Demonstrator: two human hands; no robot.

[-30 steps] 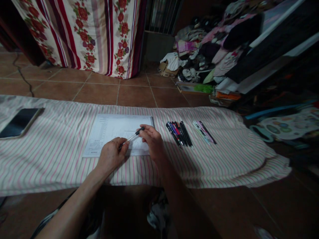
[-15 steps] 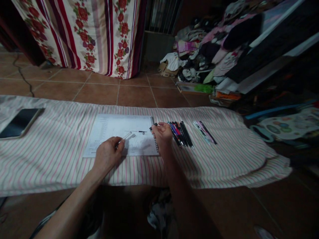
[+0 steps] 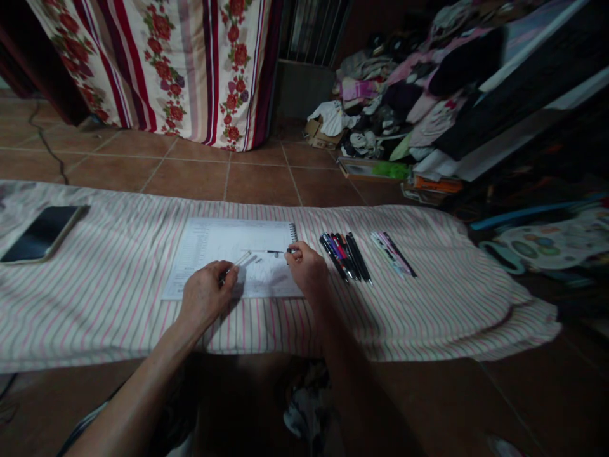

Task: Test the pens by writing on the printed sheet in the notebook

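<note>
A spiral notebook (image 3: 223,244) lies open on a pink-striped cloth (image 3: 428,298). My left hand (image 3: 205,297) rests on the notebook's near edge, closed on a clear pen barrel (image 3: 238,261) that points up and right. A thin dark refill (image 3: 266,252) lies on the page. My right hand (image 3: 307,271) sits at the notebook's right edge, fingers pinched on a small black pen part (image 3: 290,251) next to the refill's end. A row of dark pens (image 3: 343,254) lies just right of that hand.
A second small bunch of pens (image 3: 392,252) lies further right. A phone (image 3: 42,232) rests on the cloth at far left. Brown floor tiles, a floral curtain (image 3: 181,70) and a heap of clothes (image 3: 404,95) lie beyond the cloth.
The pen was whole between both hands; now it is apart. The refill lies on the page, the left hand keeps the barrel, and the right hand moved right, then back toward the refill.
</note>
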